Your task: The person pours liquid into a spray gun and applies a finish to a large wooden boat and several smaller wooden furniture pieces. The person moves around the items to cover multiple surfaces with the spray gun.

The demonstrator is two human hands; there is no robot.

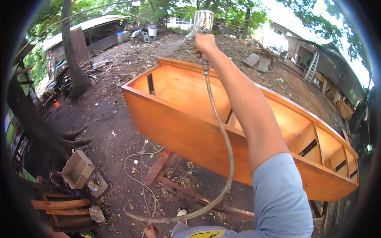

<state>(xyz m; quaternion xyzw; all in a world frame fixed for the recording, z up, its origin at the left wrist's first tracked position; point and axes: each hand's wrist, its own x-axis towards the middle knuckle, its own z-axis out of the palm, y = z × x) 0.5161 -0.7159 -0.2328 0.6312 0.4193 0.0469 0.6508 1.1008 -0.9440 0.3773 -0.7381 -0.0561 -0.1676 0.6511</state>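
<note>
My right hand (204,43) is stretched far forward, its fingers closed around the handle of a spray gun (191,35). A metal paint cup (204,20) sits on top of the gun. From the handle an air hose (226,144) hangs down and loops back toward me. At the bottom edge, my left hand (151,231) shows only in part, closed where the hose runs into it. Below my right arm lies a long orange-brown wooden cabinet (170,113), its open compartments facing up. Dark metal strips are fixed inside, and my right arm hides part of it. A faint mist hangs by the gun's nozzle.
Wooden trestles (158,166) hold the cabinet off the dirt ground. Thin hose coils (131,168) lie beside them. At left are a cardboard box (78,169), stacked wood pieces (61,204) and a tree trunk (73,59). Farther off, a ladder (312,67) leans by a building.
</note>
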